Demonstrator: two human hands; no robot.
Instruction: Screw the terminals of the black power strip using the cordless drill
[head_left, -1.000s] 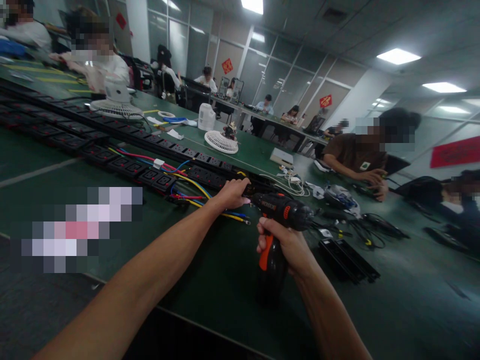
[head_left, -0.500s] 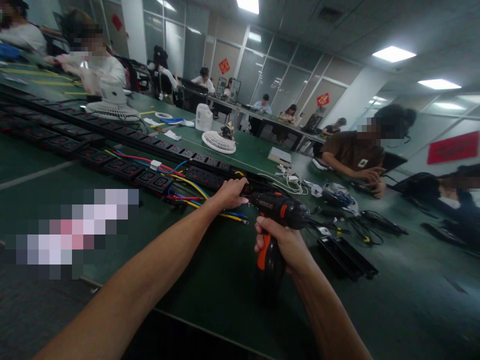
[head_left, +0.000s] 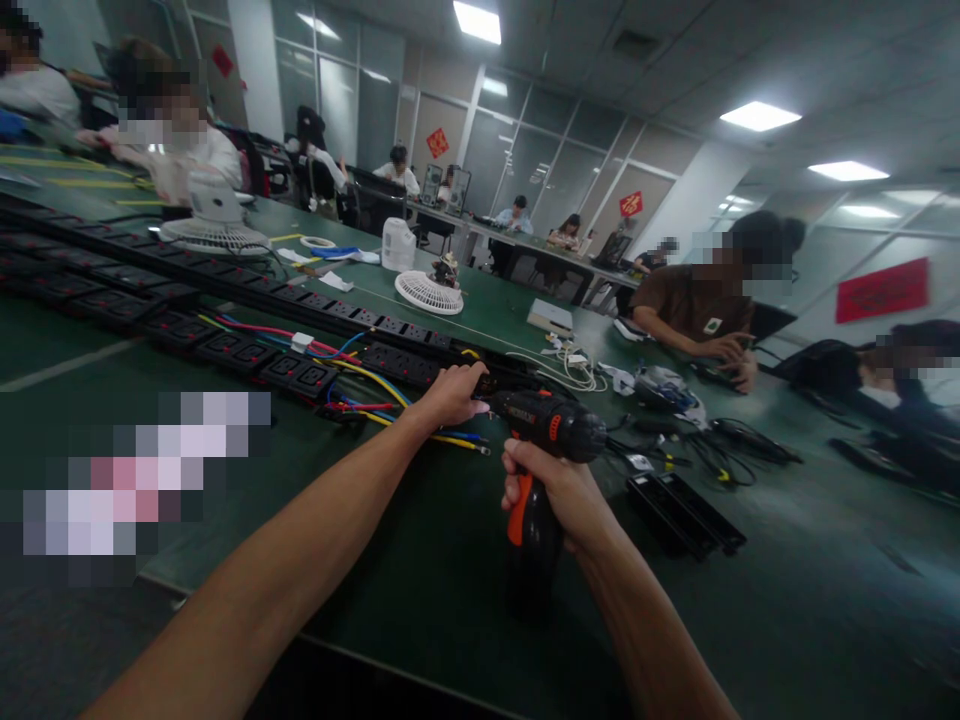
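Note:
A black and orange cordless drill (head_left: pixel 534 520) is held by its handle in my right hand (head_left: pixel 551 478), fingers wrapped round the grip. Its nose points left, toward my left hand (head_left: pixel 454 393). That hand is closed at the right end of a black power strip (head_left: pixel 394 362), and its fingertips partly hide what they grip. The drill's tip is close beside those fingers; whether it touches a screw is hidden. Red, blue and yellow wires (head_left: pixel 382 378) run out of the strips around my left wrist. A shorter row of black sockets (head_left: pixel 247 348) lies to the left.
Long black socket rails (head_left: pixel 150 235) stretch leftward across the green table (head_left: pixel 420 560). Beyond them are a white fan (head_left: pixel 214 215), a round fan grille (head_left: pixel 429 292) and a white bottle (head_left: pixel 398 244). Black trays (head_left: pixel 682 515) and cables lie right. A co-worker (head_left: pixel 694 310) sits beyond.
The view has shifted slightly, so the scene sits a little further left. Both hands keep their holds, and the drill stays beside my left fingers.

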